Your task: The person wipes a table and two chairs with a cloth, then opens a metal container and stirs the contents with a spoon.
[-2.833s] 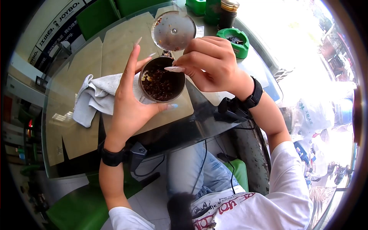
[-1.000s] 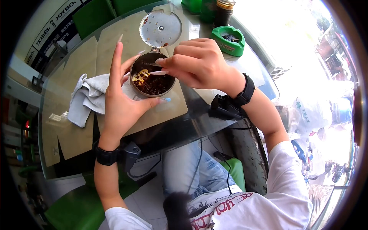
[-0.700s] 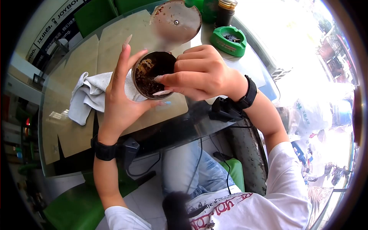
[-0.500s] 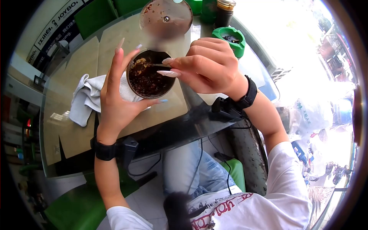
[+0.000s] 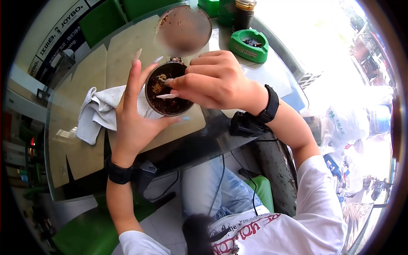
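A round metal condiment pot (image 5: 148, 101) with its hinged lid (image 5: 185, 36) raised holds dark red-brown chili sauce with yellowish bits. My left hand (image 5: 135, 121) is curved round the pot's left side, thumb along the near rim, steadying it above the table. With thumb and fingers closed over the pot's mouth, my right hand (image 5: 212, 80) pinches a small spoon (image 5: 162, 80). Most of the spoon is hidden by my fingers. Its end is down among the sauce. A folded grey-white cloth (image 5: 98, 108) lies on the table behind my left hand.
The glass-topped table (image 5: 76, 157) has beige panels under it. A green ashtray (image 5: 250, 49) with butts stands at the far right, near a dark jar (image 5: 244, 17). Green chairs (image 5: 102, 25) stand beyond and below the table. Cables hang from the wrist-worn devices (image 5: 144, 172).
My right hand has moved left and lower into the pot's mouth, so less of the spoon handle shows. The pot and my left hand have shifted slightly down in view.
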The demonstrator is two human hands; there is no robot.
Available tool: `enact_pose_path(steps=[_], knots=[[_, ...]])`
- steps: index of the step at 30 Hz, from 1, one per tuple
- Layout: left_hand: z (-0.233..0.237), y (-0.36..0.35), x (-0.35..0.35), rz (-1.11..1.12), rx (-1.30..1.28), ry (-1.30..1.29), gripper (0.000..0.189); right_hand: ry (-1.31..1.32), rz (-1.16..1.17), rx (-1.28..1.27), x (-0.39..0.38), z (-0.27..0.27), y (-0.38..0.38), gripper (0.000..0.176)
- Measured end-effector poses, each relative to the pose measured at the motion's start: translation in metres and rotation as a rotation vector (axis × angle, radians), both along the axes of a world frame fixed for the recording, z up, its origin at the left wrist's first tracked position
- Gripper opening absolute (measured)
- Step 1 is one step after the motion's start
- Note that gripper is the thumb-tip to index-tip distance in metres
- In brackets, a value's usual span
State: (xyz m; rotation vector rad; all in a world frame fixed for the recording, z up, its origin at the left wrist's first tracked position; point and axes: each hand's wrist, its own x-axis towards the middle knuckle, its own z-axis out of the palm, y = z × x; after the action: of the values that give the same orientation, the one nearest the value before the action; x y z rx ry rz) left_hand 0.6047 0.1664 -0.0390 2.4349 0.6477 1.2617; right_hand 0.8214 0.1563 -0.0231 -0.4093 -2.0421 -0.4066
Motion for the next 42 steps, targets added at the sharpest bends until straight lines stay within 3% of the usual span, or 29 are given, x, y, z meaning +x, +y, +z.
enact_pose_path(steps=[5,10,15,21,27,30,34,36,39,42], knots=[[-0.001,0.001,0.001,0.024,-0.046,-0.042,0.122,-0.125,0.136,-0.085,0.005,0.002,0.001,0.013],[0.001,-0.002,0.003,0.034,-0.123,-0.054,0.122,-0.051,0.012,0.124,0.016,0.015,0.004,0.016],[0.003,-0.002,0.001,0.055,-0.104,-0.047,0.121,-0.207,-0.096,0.299,0.012,0.006,0.007,0.029],[0.008,0.001,-0.003,0.210,0.011,-0.004,0.120,-0.259,-0.175,0.176,0.015,0.010,0.006,0.020],[0.013,0.001,-0.005,0.174,-0.124,-0.050,0.121,-0.146,-0.156,0.252,0.010,0.012,-0.001,0.019],[0.011,-0.003,-0.003,0.106,-0.161,-0.057,0.122,-0.176,-0.139,0.166,0.006,0.003,0.005,0.020],[0.005,0.000,-0.003,0.090,-0.099,0.009,0.120,-0.097,0.054,-0.118,0.001,0.005,-0.004,0.012],[0.005,0.000,-0.004,0.132,-0.083,0.021,0.119,-0.078,0.070,-0.045,0.004,0.007,0.000,0.016],[0.008,0.002,-0.005,0.176,0.027,0.038,0.119,-0.071,-0.157,0.079,0.012,0.011,0.003,0.011],[0.009,0.003,-0.006,0.222,0.073,0.028,0.118,-0.112,-0.262,0.110,0.010,0.009,0.005,0.019]])
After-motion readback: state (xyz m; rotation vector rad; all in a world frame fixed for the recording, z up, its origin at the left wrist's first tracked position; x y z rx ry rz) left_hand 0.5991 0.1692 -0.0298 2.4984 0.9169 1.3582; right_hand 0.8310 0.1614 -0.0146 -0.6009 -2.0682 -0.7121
